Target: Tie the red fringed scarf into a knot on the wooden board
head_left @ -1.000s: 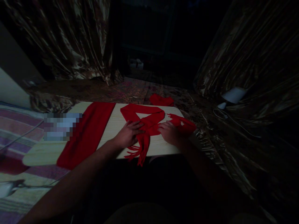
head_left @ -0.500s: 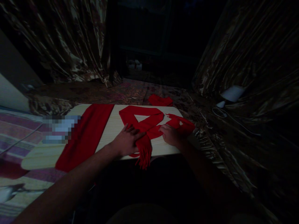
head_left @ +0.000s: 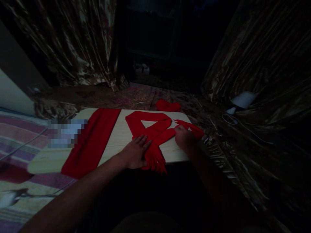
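A red fringed scarf (head_left: 155, 127) lies looped on a pale wooden board (head_left: 114, 136), its bands crossing near the front. My left hand (head_left: 137, 150) rests on the crossing with fingers stretched out, beside the fringe that hangs toward the board's near edge. Closed on the scarf's band at the right is my right hand (head_left: 185, 137). Beyond that hand, the other fringed end of the scarf reaches over the board's right side. A wide flat red cloth (head_left: 93, 142) lies across the board's left part.
More red cloth (head_left: 168, 105) lies behind the board. A blurred-out item (head_left: 65, 133) is at the left on the board. Striped bedding (head_left: 36, 191) spreads at the left, with a cable (head_left: 21, 145). A white lamp (head_left: 244, 99) with a cord stands at the right. Patterned curtains (head_left: 87, 42) hang behind.
My right hand has moved right and turned, drawing the scarf's band straighter. My left hand has shifted a little, now lying flatter; the near fringe has swung to the right.
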`<state>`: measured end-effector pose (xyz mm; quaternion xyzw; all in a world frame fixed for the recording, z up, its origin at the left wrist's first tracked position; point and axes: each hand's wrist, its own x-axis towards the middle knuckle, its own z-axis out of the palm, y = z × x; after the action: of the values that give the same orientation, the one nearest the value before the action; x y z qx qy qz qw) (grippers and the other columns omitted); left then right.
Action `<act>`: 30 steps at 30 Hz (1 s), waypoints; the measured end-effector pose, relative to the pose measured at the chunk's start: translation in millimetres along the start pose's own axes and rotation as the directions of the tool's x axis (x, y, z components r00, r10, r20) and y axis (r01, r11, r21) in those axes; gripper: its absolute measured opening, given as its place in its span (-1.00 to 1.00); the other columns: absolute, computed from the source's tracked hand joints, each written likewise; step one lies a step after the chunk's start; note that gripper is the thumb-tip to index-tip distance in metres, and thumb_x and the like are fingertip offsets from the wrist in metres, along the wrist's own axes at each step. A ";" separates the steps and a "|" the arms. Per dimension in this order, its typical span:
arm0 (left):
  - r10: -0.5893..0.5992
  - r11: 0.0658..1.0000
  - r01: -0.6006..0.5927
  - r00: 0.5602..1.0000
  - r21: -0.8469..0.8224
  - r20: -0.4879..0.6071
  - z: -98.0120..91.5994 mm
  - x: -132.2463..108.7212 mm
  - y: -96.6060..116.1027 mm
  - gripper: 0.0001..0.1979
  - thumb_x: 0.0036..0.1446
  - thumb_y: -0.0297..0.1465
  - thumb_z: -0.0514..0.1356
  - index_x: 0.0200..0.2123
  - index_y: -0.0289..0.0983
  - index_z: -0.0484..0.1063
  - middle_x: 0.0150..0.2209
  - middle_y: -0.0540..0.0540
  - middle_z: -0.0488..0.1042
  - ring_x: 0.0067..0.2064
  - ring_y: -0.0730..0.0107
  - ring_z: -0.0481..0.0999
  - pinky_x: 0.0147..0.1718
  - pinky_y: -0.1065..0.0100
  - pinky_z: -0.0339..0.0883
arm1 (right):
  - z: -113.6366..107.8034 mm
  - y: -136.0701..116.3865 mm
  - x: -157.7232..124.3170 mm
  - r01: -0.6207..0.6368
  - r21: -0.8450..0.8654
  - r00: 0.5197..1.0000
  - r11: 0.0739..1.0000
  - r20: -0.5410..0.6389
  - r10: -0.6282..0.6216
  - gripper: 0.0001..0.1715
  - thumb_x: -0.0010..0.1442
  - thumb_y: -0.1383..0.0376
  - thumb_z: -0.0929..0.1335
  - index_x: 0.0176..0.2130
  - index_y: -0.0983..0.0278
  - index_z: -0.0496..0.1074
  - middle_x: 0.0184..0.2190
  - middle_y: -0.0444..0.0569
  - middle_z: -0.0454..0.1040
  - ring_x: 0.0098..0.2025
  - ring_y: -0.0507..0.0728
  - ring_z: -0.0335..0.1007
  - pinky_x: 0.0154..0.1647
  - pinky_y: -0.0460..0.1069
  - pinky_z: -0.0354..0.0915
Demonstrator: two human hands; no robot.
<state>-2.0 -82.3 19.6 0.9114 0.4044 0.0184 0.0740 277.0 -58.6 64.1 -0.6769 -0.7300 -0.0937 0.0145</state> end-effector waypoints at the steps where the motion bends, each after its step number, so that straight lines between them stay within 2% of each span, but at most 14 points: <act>1: 0.001 1.000 -0.001 1.000 -0.014 0.003 0.7 -0.5 -0.6 0.02 0.06 0.03 0.23 0.46 -0.37 0.04 0.46 -0.42 -0.08 0.46 -0.31 -0.07 0.36 -0.13 -0.12 | -5.7 -4.4 -0.7 -0.002 0.018 1.000 1.000 -0.012 0.002 -0.57 0.29 0.40 0.20 0.05 0.22 0.49 0.18 0.09 0.40 -0.11 0.19 0.42 -0.17 0.05 0.30; 3: 0.001 0.999 -0.001 1.000 -0.038 0.011 0.1 -1.0 -0.8 0.03 0.06 0.11 0.20 0.46 -0.35 0.05 0.47 -0.37 -0.09 0.47 -0.33 -0.12 0.36 -0.17 -0.13 | -17.8 -16.5 -0.2 0.048 0.028 0.997 0.998 -0.066 -0.046 -0.56 0.28 0.42 0.21 0.04 0.22 0.50 0.21 0.09 0.38 -0.02 0.22 0.38 -0.12 0.06 0.30; 6: 0.000 0.998 0.001 1.000 -0.056 0.026 -2.8 -0.7 -0.1 0.07 0.04 0.14 0.20 0.46 -0.32 0.03 0.47 -0.33 -0.09 0.47 -0.33 -0.16 0.37 -0.19 -0.16 | -35.5 -43.0 7.7 0.188 -0.001 0.973 0.982 -0.136 -0.187 -0.62 0.27 0.41 0.24 -0.05 0.25 0.57 0.05 0.18 0.48 0.05 0.30 0.28 -0.03 0.11 0.29; 8: 0.000 0.998 0.002 1.000 -0.058 0.030 -3.8 -0.4 -0.1 0.09 0.01 0.14 0.22 0.47 -0.30 0.02 0.47 -0.32 -0.08 0.47 -0.34 -0.17 0.36 -0.20 -0.16 | -44.8 -64.5 18.1 0.266 -0.006 0.955 0.964 -0.132 -0.265 -0.64 0.28 0.39 0.25 -0.10 0.27 0.60 -0.08 0.21 0.52 0.04 0.33 0.26 -0.02 0.13 0.28; 10: 0.005 0.998 -0.003 1.000 -0.060 0.031 -3.9 -0.4 -0.9 0.10 0.01 0.16 0.21 0.47 -0.30 0.01 0.47 -0.34 -0.06 0.47 -0.35 -0.16 0.36 -0.21 -0.16 | -49.6 -86.5 31.1 0.329 0.008 0.940 0.944 -0.094 -0.327 -0.65 0.28 0.38 0.26 -0.12 0.30 0.62 -0.13 0.21 0.54 0.03 0.33 0.29 -0.03 0.13 0.27; 13: 0.018 0.997 -0.016 1.000 -0.077 0.018 -3.4 -1.2 -3.0 0.11 0.02 0.19 0.19 0.48 -0.31 -0.01 0.45 -0.38 0.01 0.46 -0.38 -0.11 0.35 -0.22 -0.13 | -44.5 -114.2 52.4 0.436 0.040 0.900 0.899 -0.027 -0.435 -0.64 0.29 0.40 0.25 -0.11 0.34 0.61 -0.11 0.20 0.56 0.00 0.28 0.38 -0.04 0.09 0.26; 16: 0.044 0.994 -0.046 0.999 -0.103 -0.027 -3.6 -2.4 -5.2 0.09 -0.01 0.17 0.24 0.47 -0.21 0.01 0.44 -0.35 0.07 0.43 -0.41 -0.01 0.32 -0.23 -0.06 | -27.2 -129.6 70.4 0.491 0.098 0.865 0.866 0.059 -0.498 -0.68 0.27 0.40 0.28 -0.07 0.29 0.58 -0.11 0.16 0.59 -0.08 0.22 0.46 -0.12 0.04 0.26; 19: 0.078 0.989 -0.087 0.994 -0.118 -0.082 -4.7 -3.2 -5.8 0.06 -0.03 0.13 0.30 0.46 -0.09 0.04 0.43 -0.30 0.09 0.40 -0.39 0.07 0.31 -0.21 -0.03 | -8.9 -132.7 80.3 0.475 0.193 0.854 0.859 0.133 -0.503 -0.75 0.23 0.37 0.33 -0.11 0.21 0.55 -0.12 0.04 0.61 -0.15 0.16 0.49 -0.25 -0.03 0.21; 24: 0.091 0.991 -0.100 0.991 -0.092 -0.103 -3.6 -1.4 -3.8 0.13 -0.07 0.14 0.33 0.48 -0.06 -0.03 0.41 -0.31 0.11 0.37 -0.37 0.13 0.30 -0.19 -0.02 | 7.9 -127.1 87.4 0.410 0.330 0.887 0.850 0.072 -0.456 -0.81 0.23 0.37 0.32 -0.20 0.26 0.54 -0.22 0.02 0.61 -0.23 0.09 0.46 -0.31 -0.07 0.17; 27: 0.044 0.994 -0.053 0.995 -0.095 -0.094 1.0 0.4 -3.1 0.23 -0.11 0.20 0.31 0.49 -0.20 -0.10 0.42 -0.38 0.10 0.38 -0.37 0.10 0.32 -0.19 -0.06 | 11.8 -119.2 93.0 0.349 0.534 0.897 0.770 0.046 -0.439 -0.84 0.23 0.41 0.33 -0.25 0.31 0.54 -0.26 -0.02 0.61 -0.27 0.04 0.46 -0.27 -0.11 0.22; 30: 0.006 0.994 -0.014 0.997 -0.108 -0.075 7.3 0.8 -4.1 0.27 -0.12 0.26 0.26 0.47 -0.36 -0.05 0.42 -0.45 0.07 0.42 -0.33 0.04 0.35 -0.16 -0.13 | 9.0 -100.7 89.2 0.281 0.696 0.932 0.661 -0.034 -0.361 -0.81 0.24 0.40 0.32 -0.18 0.32 0.53 -0.23 -0.05 0.61 -0.25 0.03 0.48 -0.20 -0.11 0.29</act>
<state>-3.7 -79.8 11.7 0.9067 0.4008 0.0746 0.1083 170.7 24.1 56.6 -0.4866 -0.8191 0.2202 0.2092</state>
